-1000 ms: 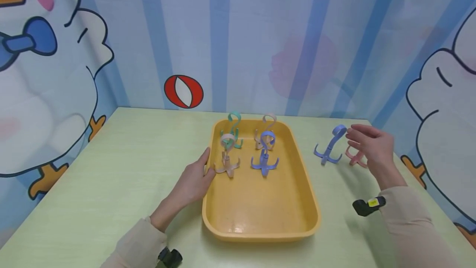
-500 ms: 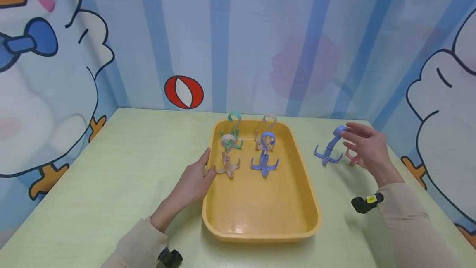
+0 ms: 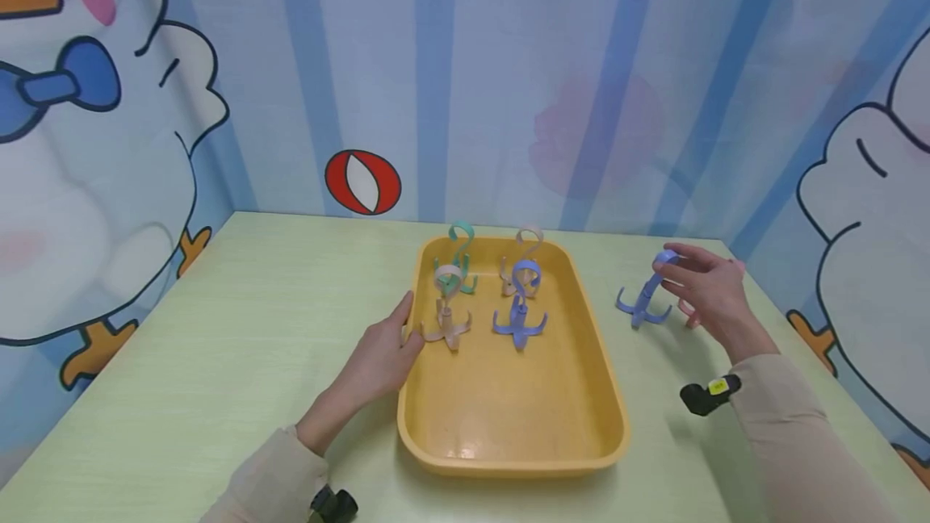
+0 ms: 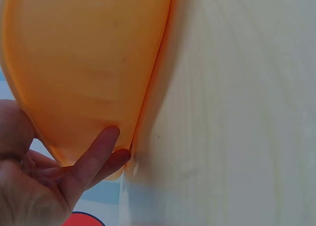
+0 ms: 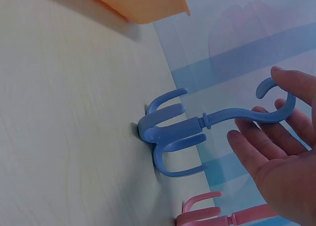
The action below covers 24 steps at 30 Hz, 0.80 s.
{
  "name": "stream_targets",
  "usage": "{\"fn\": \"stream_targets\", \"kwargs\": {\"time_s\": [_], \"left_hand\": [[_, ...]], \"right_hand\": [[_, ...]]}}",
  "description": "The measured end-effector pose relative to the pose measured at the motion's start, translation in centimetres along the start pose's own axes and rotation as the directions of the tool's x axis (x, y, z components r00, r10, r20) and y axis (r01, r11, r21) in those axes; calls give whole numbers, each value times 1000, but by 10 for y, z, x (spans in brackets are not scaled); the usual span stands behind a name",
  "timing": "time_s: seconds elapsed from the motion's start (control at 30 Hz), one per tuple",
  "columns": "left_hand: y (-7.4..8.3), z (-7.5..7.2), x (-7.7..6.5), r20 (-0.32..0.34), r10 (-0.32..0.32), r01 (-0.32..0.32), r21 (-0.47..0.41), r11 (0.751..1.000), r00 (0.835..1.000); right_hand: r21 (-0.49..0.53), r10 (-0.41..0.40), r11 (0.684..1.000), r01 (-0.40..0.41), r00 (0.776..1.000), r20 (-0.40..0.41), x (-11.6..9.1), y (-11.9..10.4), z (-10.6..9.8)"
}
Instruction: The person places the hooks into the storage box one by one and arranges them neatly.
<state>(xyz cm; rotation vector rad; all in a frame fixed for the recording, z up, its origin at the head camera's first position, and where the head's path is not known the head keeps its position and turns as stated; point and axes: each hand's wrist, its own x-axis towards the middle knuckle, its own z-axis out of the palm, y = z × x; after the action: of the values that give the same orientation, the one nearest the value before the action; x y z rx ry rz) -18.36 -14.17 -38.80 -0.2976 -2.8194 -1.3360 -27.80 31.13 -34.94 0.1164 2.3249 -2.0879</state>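
Note:
My right hand [image 3: 708, 289] pinches the curled top of a blue hanging hook [image 5: 173, 132] between thumb and fingers. That hook stands upright on its several-pronged base, right of the yellow tray [image 3: 516, 410]. A pink hook [image 5: 202, 216] stands just beside it, partly hidden behind my right hand in the head view. My left hand [image 3: 378, 357] grips the tray's left side, thumb at the rim and fingers [image 4: 96, 154] along the outer wall. Inside the tray, toward its far half, stand a green hook [image 3: 456, 260], a beige hook [image 3: 446, 321], a pale pink hook [image 3: 521, 285] and another blue hook [image 3: 519, 323].
The pale green table [image 3: 218, 361] runs back to a striped blue backdrop [image 3: 494, 103] printed with cartoon ducks and a red ball. The tray's raised rim lies between my two hands.
My right hand has moved left onto the top of the blue hook and now pinches it, covering more of the pink hook. My left hand keeps its grip on the tray.

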Motion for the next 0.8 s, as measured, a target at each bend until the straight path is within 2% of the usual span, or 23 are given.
{"fn": "stream_targets", "kwargs": {"time_s": [0.13,0.4,0.67,0.8], "left_hand": [[0,1,-1,0,3,-3,-1,1000,1000],[1,0,-2,1,5,-5,-7,1000,1000],[2,0,-1,-5,0,0,3,1000,1000],[2,0,-1,-6,-6,6,5,1000,1000]], "right_hand": [[71,-19,997,18,1000,6,-1,2,1],[22,-23,999,23,1000,-16,-3,5,1],[96,-61,994,56,997,53,-4,7,-3],[116,-82,990,75,995,63,-5,7,-3]]}}
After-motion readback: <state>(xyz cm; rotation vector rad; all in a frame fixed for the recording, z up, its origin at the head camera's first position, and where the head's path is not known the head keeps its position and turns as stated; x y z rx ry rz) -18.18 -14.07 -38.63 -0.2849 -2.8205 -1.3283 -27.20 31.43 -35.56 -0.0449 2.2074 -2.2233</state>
